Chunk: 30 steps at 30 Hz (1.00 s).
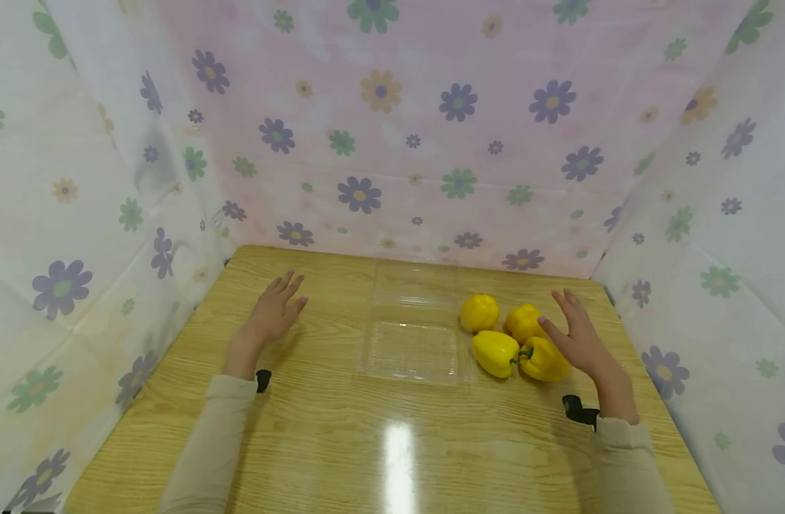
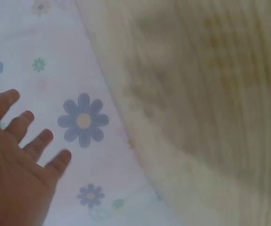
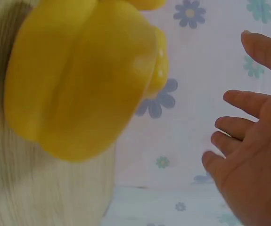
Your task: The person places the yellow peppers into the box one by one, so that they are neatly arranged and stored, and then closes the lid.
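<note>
Over the left part of the table my left hand (image 1: pixel 273 314) hovers with fingers spread, holding nothing. In the left wrist view its fingers (image 2: pixel 40 143) are extended. My right hand (image 1: pixel 580 341) is raised beside a group of yellow bell peppers, its fingers apart and free of them. One green-stemmed bell pepper (image 1: pixel 495 353) lies at the front of the group, stem to stem with another bell pepper (image 1: pixel 544 360), which looms large in the right wrist view. Behind them are a lumpy yellow piece (image 1: pixel 523 323) and a rounder yellow one (image 1: pixel 479 313). A clear plastic clamshell box (image 1: pixel 410 375) lies unfolded left of the peppers.
The wooden table (image 1: pixel 315 428) reaches back to a flowered cloth (image 1: pixel 405 160), which also hangs along both sides. The clamshell's transparent lid (image 1: pixel 414 282) lies folded back toward the rear edge. Black wrist mounts (image 1: pixel 579 410) sit under the sleeves' cuffs.
</note>
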Available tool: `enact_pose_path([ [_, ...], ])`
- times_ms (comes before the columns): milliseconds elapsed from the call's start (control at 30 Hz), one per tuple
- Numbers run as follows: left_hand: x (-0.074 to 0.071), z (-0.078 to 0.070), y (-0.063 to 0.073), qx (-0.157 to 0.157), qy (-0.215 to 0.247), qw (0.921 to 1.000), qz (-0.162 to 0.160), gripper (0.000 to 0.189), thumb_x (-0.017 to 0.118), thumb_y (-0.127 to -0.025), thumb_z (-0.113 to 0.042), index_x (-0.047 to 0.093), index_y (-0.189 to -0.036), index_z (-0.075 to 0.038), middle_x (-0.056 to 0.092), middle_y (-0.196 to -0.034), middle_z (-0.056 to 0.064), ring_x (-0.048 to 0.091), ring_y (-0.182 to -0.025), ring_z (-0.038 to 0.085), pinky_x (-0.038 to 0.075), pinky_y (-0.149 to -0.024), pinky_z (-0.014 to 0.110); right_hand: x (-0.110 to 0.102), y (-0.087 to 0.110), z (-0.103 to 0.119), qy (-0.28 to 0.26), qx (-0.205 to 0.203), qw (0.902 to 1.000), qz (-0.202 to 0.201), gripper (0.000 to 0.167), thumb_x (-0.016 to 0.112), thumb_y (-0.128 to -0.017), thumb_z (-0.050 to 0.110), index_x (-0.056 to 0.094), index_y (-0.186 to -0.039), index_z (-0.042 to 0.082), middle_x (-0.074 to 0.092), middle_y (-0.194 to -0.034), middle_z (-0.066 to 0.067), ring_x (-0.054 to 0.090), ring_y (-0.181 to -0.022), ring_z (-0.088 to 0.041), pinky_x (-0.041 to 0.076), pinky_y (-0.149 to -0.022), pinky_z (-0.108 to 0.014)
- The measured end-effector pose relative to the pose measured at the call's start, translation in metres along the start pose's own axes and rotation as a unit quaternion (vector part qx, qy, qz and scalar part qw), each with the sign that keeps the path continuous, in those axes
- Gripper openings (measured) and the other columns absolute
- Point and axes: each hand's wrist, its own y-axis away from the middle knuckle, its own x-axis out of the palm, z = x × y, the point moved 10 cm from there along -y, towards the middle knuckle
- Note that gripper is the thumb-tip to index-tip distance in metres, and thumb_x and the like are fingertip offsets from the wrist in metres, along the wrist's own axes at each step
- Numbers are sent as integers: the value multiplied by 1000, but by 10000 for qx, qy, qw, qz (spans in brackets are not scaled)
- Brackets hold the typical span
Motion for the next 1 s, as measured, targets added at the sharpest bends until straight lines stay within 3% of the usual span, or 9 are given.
enact_pose_path([
  [100, 6, -7, 2, 265, 878, 9956, -187, 60, 41, -111, -39, 33, -158, -3, 21, -166, 22, 17, -151, 50, 20, -117, 70, 1, 2, 7, -549, -90, 9983, -161, 70, 50, -108, 34, 20, -161, 0, 10, -165, -31, 13, -147, -58, 20, -109, -78],
  [200, 13, -14, 3, 452, 1626, 9849, -394, 54, 47, -110, -34, 47, -151, 0, 36, -160, 24, 33, -145, 47, 34, -112, 66, 3, 6, 16, -973, -112, 9948, -283, 63, 52, -108, 31, 30, -157, -1, 26, -161, -30, 27, -143, -56, 31, -109, -70],
  [367, 25, -27, 6, 557, 2379, 9677, -623, 40, 58, -105, -26, 63, -136, -1, 56, -144, 22, 60, -114, 37, 53, -89, 50, 19, 13, 31, -1288, -226, 9913, -162, 52, 52, -108, 25, 41, -150, -4, 40, -153, -28, 42, -137, -51, 45, -102, -60],
  [467, 38, -36, 8, 599, 2938, 9532, -386, 37, 59, -105, -19, 64, -135, 1, 60, -136, 25, 64, -100, 35, 57, -78, 44, 35, 15, 37, -1331, -320, 9906, 77, 50, 54, -108, 22, 43, -148, -6, 41, -152, -29, 42, -136, -53, 44, -104, -61],
  [567, 54, -47, 8, 593, 3493, 9351, 42, 38, 58, -105, -14, 60, -137, 5, 62, -124, 32, 63, -90, 42, 58, -69, 44, 50, 17, 43, -1298, -435, 9902, 284, 51, 57, -106, 20, 43, -147, -7, 43, -150, -32, 40, -136, -55, 41, -105, -67],
  [733, 73, -59, 8, 677, 3870, 9188, 377, 39, 59, -103, -8, 57, -137, 11, 55, -137, 33, 61, -93, 50, 56, -66, 41, 70, 18, 48, -1016, -588, 9923, 387, 54, 63, -102, 18, 46, -145, -10, 47, -146, -33, 44, -134, -53, 44, -101, -69],
  [833, 80, -63, 7, 817, 3947, 9145, 346, 39, 62, -101, -3, 57, -136, 13, 46, -151, 29, 63, -102, 44, 57, -74, 34, 78, 18, 48, -854, -569, 9939, 392, 54, 68, -99, 16, 48, -144, -7, 47, -145, -32, 46, -131, -52, 46, -98, -68],
  [1000, 86, -67, 6, 957, 4021, 9104, 194, 42, 66, -98, -2, 57, -136, 13, 44, -153, 28, 65, -101, 27, 56, -81, 25, 88, 17, 46, -664, -568, 9956, 330, 52, 73, -95, 12, 52, -140, -5, 43, -147, -33, 40, -135, -54, 40, -104, -70],
])
